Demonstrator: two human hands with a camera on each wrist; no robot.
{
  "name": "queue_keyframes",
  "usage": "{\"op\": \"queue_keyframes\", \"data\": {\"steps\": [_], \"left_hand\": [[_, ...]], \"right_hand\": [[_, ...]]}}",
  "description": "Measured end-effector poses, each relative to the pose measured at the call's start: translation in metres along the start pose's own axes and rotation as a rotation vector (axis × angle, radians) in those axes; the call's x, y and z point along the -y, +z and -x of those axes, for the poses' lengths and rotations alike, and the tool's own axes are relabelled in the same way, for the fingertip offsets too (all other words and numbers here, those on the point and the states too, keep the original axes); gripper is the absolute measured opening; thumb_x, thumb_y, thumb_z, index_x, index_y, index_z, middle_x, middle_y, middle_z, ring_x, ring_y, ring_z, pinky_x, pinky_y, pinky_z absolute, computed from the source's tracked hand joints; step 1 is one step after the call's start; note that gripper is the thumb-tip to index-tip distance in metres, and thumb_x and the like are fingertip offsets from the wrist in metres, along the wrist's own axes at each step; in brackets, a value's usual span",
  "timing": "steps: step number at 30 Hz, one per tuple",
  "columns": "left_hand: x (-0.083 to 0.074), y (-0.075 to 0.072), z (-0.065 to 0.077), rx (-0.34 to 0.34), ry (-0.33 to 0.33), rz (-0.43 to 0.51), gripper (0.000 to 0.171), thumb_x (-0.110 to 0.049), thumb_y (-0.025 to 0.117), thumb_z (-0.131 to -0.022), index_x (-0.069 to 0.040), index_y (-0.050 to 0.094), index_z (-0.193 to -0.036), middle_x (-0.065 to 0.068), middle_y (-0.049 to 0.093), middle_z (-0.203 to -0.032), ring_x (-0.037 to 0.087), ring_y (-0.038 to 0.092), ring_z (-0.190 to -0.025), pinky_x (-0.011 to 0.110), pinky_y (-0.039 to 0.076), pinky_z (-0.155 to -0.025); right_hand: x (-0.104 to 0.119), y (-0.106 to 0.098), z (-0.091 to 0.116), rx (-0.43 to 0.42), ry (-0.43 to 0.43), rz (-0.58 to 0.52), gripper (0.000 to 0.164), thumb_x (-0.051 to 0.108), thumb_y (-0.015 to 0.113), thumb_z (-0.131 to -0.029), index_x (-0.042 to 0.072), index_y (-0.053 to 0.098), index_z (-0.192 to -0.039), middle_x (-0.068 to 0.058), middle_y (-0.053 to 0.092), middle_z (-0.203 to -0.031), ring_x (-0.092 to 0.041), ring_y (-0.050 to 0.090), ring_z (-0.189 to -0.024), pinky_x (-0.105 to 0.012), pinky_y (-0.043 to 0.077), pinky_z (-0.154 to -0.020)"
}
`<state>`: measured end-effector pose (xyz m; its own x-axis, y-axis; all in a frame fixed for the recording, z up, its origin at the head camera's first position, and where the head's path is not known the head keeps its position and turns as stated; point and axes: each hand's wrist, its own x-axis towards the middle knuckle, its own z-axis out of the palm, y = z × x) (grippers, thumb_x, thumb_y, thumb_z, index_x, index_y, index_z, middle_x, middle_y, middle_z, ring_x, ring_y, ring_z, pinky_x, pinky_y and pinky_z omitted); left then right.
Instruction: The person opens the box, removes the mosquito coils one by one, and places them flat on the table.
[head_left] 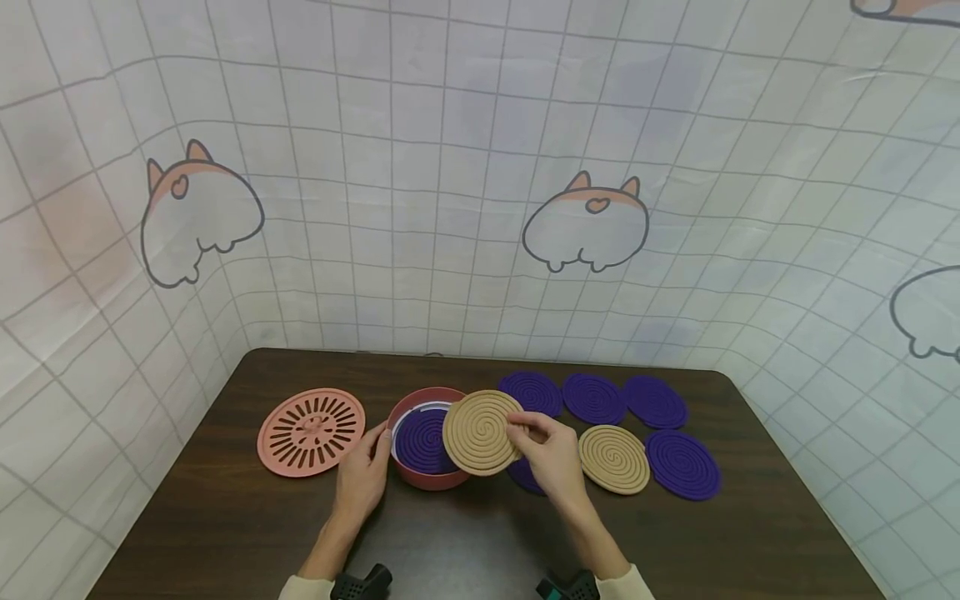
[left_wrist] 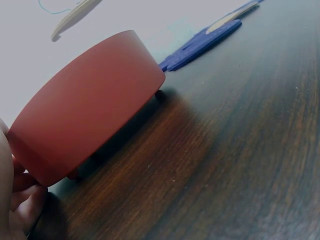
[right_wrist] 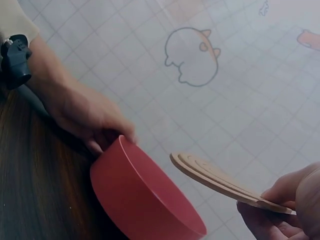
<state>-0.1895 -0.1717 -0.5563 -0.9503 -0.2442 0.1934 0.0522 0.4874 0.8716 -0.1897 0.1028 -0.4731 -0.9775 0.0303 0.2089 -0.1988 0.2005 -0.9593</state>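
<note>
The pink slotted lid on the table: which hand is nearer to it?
Left. The left hand holds the red bowl right beside the lid; the right hand, pinching a tan coaster, is beyond the bowl.

The dark wood table (head_left: 247, 533) carries a red round container (head_left: 427, 477) near its middle. Just left of the container lies a pink slotted lid (head_left: 311, 432). Right of the container lie one tan spiral coaster (head_left: 614, 458) and five purple spiral coasters (head_left: 683, 464), all flat.
</note>
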Motion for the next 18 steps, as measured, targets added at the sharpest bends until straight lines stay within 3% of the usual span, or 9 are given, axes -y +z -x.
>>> {"op": "queue_keyframes", "data": {"steps": [18], "left_hand": [[0.0, 0.001, 0.0, 0.011, -0.018, 0.007, 0.048, -0.04, 0.045, -0.107, -0.008, 0.06, -0.139, 0.015, 0.064, -0.137, 0.033, 0.058, -0.13, 0.053, 0.045, -0.109]], "right_hand": [[-0.005, -0.029, 0.012, -0.014, 0.073, 0.006, 0.019, 0.006, 0.073, -0.09, 0.0, 0.075, -0.108, -0.017, 0.075, -0.105, -0.001, 0.066, -0.075, -0.015, 0.054, -0.064]]}}
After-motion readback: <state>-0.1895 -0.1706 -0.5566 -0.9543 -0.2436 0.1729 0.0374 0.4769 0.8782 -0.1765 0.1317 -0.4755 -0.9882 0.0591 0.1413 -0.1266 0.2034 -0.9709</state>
